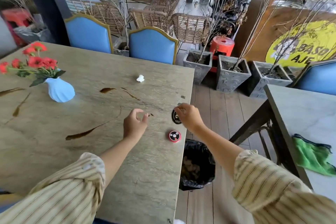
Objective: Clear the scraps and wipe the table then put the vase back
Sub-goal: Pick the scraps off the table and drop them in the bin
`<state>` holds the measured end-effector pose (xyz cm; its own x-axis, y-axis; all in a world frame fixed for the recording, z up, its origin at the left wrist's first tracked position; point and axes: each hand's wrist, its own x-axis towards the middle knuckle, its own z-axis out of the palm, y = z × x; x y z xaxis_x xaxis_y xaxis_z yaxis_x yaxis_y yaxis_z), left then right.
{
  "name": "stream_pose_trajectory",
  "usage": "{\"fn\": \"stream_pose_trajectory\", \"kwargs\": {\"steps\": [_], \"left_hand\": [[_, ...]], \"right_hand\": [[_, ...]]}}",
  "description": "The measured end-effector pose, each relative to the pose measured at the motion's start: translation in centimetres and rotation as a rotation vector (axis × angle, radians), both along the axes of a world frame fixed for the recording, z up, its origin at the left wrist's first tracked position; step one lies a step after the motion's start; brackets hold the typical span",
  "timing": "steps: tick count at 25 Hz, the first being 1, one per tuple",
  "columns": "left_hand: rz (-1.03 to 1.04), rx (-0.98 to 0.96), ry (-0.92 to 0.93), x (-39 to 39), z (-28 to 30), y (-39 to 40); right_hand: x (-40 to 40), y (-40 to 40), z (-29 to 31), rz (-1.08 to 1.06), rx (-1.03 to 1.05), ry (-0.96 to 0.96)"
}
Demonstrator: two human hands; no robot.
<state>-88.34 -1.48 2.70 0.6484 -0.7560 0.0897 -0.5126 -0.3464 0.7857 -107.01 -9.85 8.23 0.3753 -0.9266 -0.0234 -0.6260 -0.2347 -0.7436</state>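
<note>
The stone-look table [54, 151] carries several brown liquid streaks [85, 132]. A crumpled white tissue [140, 78] lies toward the far side. A pale blue vase [61, 91] with red flowers stands at the left. My left hand [134, 123] hovers over the table, fingers curled apart and holding nothing, beside small dark scraps [151, 114]. My right hand [188, 116] is at the right edge, fingertips pinched together just below a small grey scrap [180, 104] and above a black round disc [175, 118]. I cannot tell whether it grips anything. Another grey scrap [183, 97] lies further along the edge.
A red call button [174, 136] sits near the table's right edge. A bin lined with a black bag [197, 165] stands on the floor beside that edge. A green cloth [312, 158] hangs over the neighbouring table at the right. Blue chairs [152, 45] line the far side.
</note>
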Motion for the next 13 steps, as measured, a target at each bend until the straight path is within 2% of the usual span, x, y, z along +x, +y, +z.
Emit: {"fn": "stream_pose_trajectory", "kwargs": {"steps": [5,9,13], "left_hand": [[0.022,0.124,-0.008,4.7,-0.5,-6.5],[-0.068,0.264,-0.047,9.0,-1.7,-13.1],[-0.184,0.34,-0.14,12.7,-3.7,-21.1]], "right_hand": [[5.4,-7.0,-1.9,0.033,-0.003,0.112],[9.1,-13.1,-3.6,-0.073,0.078,0.208],[11.9,-18.7,-6.3,-0.043,0.112,0.235]]}}
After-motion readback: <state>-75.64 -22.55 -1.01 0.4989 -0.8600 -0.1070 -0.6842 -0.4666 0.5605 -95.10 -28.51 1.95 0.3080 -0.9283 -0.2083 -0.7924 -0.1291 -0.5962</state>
